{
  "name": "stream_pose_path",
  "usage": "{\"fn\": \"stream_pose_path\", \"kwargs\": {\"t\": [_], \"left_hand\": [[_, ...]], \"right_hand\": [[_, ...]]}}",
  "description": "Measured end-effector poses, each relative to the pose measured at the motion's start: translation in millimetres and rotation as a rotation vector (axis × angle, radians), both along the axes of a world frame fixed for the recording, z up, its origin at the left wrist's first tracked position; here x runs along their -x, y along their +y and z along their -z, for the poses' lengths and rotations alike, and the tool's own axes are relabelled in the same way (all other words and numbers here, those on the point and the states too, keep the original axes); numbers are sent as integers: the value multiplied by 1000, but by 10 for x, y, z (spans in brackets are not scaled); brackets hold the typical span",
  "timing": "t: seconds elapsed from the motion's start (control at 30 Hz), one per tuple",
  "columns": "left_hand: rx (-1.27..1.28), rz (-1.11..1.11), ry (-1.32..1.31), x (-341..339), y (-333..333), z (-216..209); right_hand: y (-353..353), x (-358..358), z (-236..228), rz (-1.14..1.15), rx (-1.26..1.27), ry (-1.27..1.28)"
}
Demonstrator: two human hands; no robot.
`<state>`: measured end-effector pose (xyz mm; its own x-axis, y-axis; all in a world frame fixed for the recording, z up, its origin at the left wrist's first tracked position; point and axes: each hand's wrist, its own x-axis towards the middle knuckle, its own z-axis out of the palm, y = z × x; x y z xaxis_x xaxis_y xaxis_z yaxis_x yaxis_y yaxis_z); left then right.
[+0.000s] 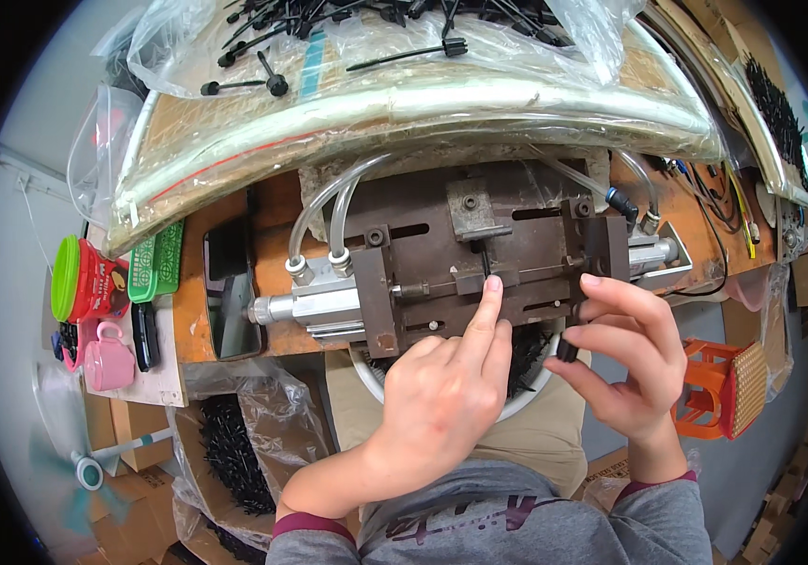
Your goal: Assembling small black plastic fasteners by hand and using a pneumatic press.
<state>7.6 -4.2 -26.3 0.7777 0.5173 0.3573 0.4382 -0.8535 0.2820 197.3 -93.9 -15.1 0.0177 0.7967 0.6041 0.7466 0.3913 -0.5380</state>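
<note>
A dark metal fixture (423,202) with slotted plates stands on the bench in front of me. In its middle a thin black rod (487,260) lies under a small metal block (471,209). My left hand (446,386) reaches over the near plate, its index finger stretched out with the tip on the rod's near end. To the right, my right hand (644,353) pinches a small black cylindrical piece (568,350) between thumb and fingers, beside the fixture's near right corner. Its other fingers are bent and raised.
Air cylinders (328,309) with clear hoses flank the fixture. Beyond it, a plastic-covered tray (536,99) holds many black stemmed parts. A phone (230,315), pink cup (109,363) and green basket (156,264) are at left. A white-rimmed tub (521,403) sits below my hands; an orange stool (710,381) stands right.
</note>
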Motion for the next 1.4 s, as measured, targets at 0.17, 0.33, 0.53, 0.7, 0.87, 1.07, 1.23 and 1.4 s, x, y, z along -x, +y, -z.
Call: {"fn": "stream_pose_path", "kwargs": {"t": [0.17,0.33,0.53,0.7,0.87,1.07,1.23,1.4], "left_hand": [[183,86,-305,-37,407,-506],[-86,-77,-465,-542,1401,-820],[20,-218,-99,-780,1779,-816],[106,-170,-225,-569,1471,-948],[82,94,-509,-270,1077,-837],[146,118,-558,-28,654,-720],[126,101,-511,181,451,-529],[116,59,-330,278,108,-243]], "right_hand": [[-5,124,22,23,114,-102],[86,285,181,1,169,-279],[181,378,133,69,214,-434],[122,378,211,38,86,-383],[153,394,211,70,133,-477],[245,397,114,79,188,-528],[348,279,-216,-37,269,-437],[1264,-85,-664,114,-57,-194]]}}
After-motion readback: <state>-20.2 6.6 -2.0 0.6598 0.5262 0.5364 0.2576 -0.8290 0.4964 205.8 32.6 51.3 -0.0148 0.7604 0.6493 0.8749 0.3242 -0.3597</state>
